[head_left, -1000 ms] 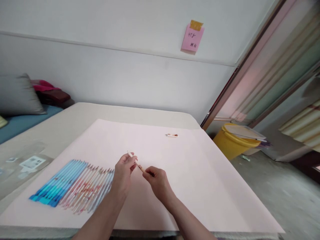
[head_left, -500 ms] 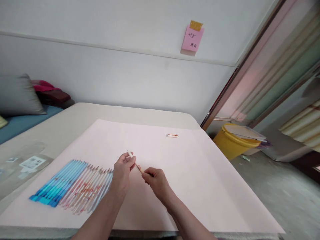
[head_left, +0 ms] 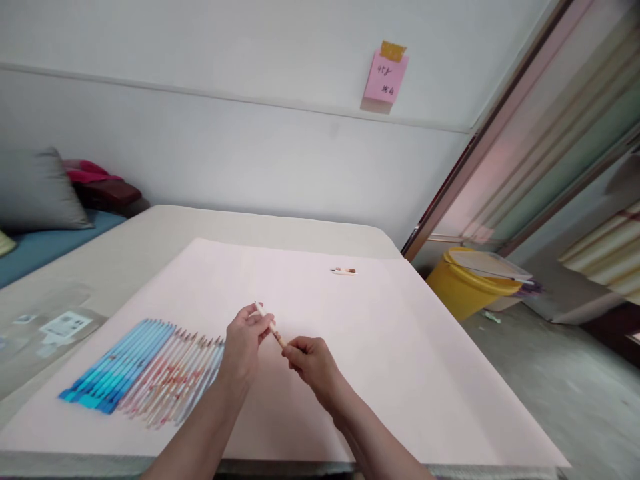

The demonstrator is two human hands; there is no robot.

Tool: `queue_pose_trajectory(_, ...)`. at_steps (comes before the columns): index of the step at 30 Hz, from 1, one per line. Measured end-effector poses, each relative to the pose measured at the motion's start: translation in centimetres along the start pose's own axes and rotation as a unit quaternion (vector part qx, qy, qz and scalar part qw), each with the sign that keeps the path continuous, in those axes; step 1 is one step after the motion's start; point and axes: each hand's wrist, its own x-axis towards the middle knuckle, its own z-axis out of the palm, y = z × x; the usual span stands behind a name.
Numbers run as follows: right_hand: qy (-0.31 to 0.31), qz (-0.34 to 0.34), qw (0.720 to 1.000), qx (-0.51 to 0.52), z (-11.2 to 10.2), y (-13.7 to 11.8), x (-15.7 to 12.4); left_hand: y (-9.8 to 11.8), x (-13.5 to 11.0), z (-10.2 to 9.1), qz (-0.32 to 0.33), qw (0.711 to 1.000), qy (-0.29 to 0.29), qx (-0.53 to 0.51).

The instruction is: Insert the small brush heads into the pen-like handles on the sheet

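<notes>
A slim pen with a whitish front and a tan, brown-patterned rear is held at a slant above the pink sheet, tip up and to the left. The fingers of my left hand pinch its front part near the tip. At the rear end, my right hand is closed round the barrel. Left of my left forearm lies a row of white and reddish patterned pens, partly hidden by that arm. Beside them are several blue pens laid side by side.
Farther back on the pink sheet lie small pen-like pieces. Clear plastic packaging with a label is at the left. A yellow bin stands on the floor to the right. A pink note hangs on the wall.
The pen's front and rear parts have come together; a thin section showed between them before. My right hand has shifted slightly up and left.
</notes>
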Motion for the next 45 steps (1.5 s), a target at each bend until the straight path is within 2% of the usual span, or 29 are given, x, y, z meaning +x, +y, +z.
queue_pose_trajectory(6, -0.077, 0.056, 0.975, 0.199, 0.0, 0.3, 0.1, 0.1, -0.1, -0.1, 0.004, 1.000, -0.013, -0.021)
queue_pose_trajectory(10, -0.100, 0.099, 0.959, 0.245, 0.1, 0.5, 0.2, -0.1, 0.2, -0.5, -0.002, 0.999, -0.020, -0.034)
queue_pose_trajectory(18, -0.072, 0.060, 0.983, 0.158, 0.7, 0.4, -0.3, 0.2, 0.2, -0.4, -0.044, 0.999, 0.007, -0.007)
queue_pose_trajectory(21, -0.080, 0.069, 0.985, 0.135, 1.1, 0.8, -0.5, 1.8, 0.8, -1.4, -0.039, 0.996, 0.075, -0.033)
queue_pose_trajectory(24, -0.084, 0.101, 0.984, 0.116, 2.1, 1.7, -0.7, 4.0, 1.8, -3.1, 0.008, 0.985, 0.154, -0.079)
queue_pose_trajectory(27, -0.078, 0.142, 0.980, 0.115, 3.6, 2.9, -1.0, 5.4, 2.7, -4.8, 0.047, 0.975, 0.187, -0.106)
queue_pose_trajectory(32, -0.060, 0.159, 0.978, 0.120, 6.2, 4.3, -1.6, 5.2, 2.9, -5.2, 0.029, 0.980, 0.156, -0.121)
queue_pose_trajectory(36, -0.103, 0.149, 0.980, 0.086, 7.1, 4.5, -1.7, 4.8, 2.7, -4.5, 0.006, 0.982, 0.136, -0.134)
queue_pose_trajectory(39, -0.112, 0.119, 0.986, 0.038, 6.9, 4.6, -1.4, 4.9, 2.7, -4.5, 0.007, 0.981, 0.140, -0.135)
queue_pose_trajectory(45, -0.061, 0.035, 0.995, -0.070, 5.0, 4.5, -0.5, 5.0, 2.8, -4.7, 0.013, 0.981, 0.136, -0.136)
